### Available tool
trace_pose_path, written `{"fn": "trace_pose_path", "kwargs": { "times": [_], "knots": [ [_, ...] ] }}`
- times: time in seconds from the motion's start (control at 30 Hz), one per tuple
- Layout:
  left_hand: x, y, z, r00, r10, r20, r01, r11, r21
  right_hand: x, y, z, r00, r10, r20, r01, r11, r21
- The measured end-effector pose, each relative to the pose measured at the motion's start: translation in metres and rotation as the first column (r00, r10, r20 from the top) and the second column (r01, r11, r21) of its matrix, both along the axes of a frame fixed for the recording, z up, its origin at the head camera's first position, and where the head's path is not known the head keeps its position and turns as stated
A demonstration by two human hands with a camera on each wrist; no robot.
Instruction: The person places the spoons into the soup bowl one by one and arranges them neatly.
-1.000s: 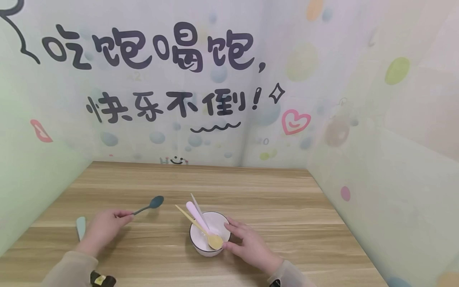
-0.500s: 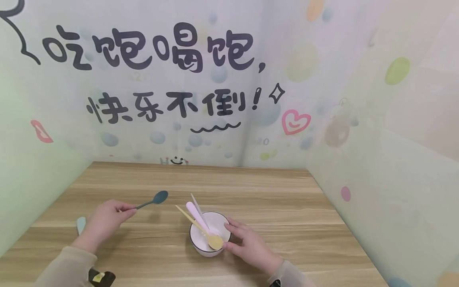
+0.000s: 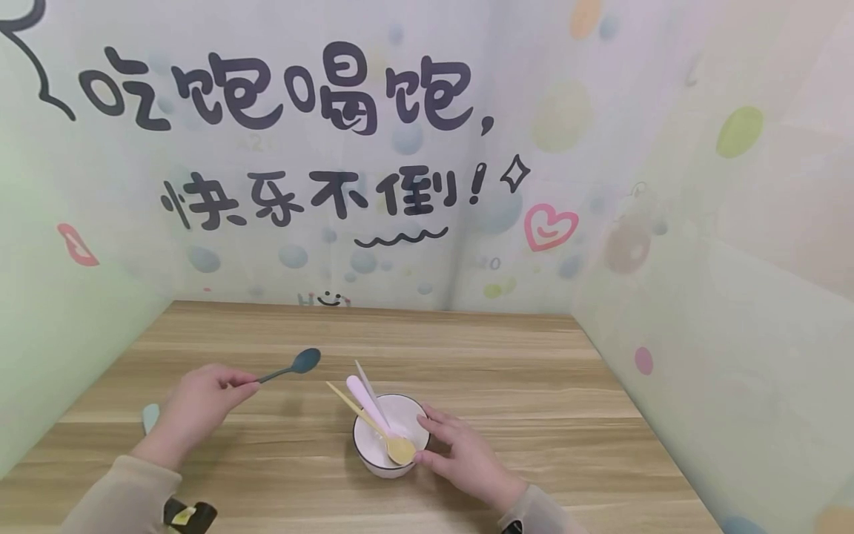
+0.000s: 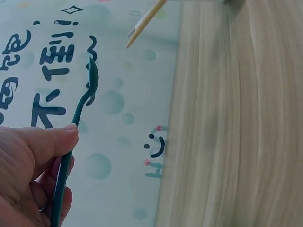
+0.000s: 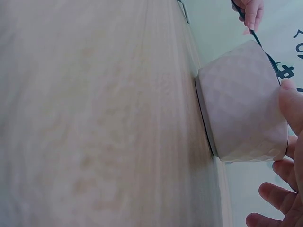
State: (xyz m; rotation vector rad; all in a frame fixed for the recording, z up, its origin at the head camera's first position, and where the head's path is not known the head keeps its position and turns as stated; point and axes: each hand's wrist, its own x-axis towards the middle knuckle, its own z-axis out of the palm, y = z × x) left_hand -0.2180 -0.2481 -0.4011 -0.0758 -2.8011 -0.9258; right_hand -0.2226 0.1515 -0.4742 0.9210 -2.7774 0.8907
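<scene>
In the head view, my left hand (image 3: 200, 408) pinches the handle of a dark teal spoon (image 3: 307, 360) above the table, its head pointing right. The left wrist view shows thumb and fingers round the handle of this spoon (image 4: 93, 78). My right hand (image 3: 470, 460) holds the right side of a white, dark-rimmed bowl (image 3: 382, 469), thumb and forefinger at the rim. Inside lean a yellow spoon (image 3: 401, 450), a pink-handled utensil (image 3: 360, 393) and a thin greyish handle (image 3: 365, 380); the lower ends of the latter two are hidden. The bowl's quilted outside (image 5: 246, 104) fills part of the right wrist view.
A pale blue utensil handle (image 3: 150, 417) lies on the wood-grain table (image 3: 534, 415), partly behind my left wrist. A patterned backdrop (image 3: 280, 267) with large lettering rises along the back edge, and pale side walls flank the table.
My left hand has risen a little and moved slightly right with the teal spoon. The right hand, the bowl and the utensils in it have stayed put.
</scene>
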Motion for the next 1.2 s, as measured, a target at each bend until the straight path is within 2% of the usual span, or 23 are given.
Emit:
{"fn": "trace_pose_path", "kwargs": {
  "times": [0.6, 0.87, 1.2],
  "knots": [
    [0.008, 0.02, 0.019, 0.997, -0.052, -0.055, 0.049, 0.997, -0.052, -0.002, 0.001, -0.003, 1.0, 0.004, -0.007, -0.004, 1.0, -0.009],
    [0.009, 0.029, 0.02, 0.995, -0.078, -0.064, 0.074, 0.996, -0.057, -0.002, 0.001, -0.003, 1.0, 0.001, -0.01, -0.001, 1.0, -0.005],
    [0.011, 0.043, 0.024, 0.986, -0.118, -0.116, 0.108, 0.99, -0.09, -0.002, 0.001, -0.005, 1.0, 0.005, -0.008, -0.005, 1.0, -0.014]
  ]
}}
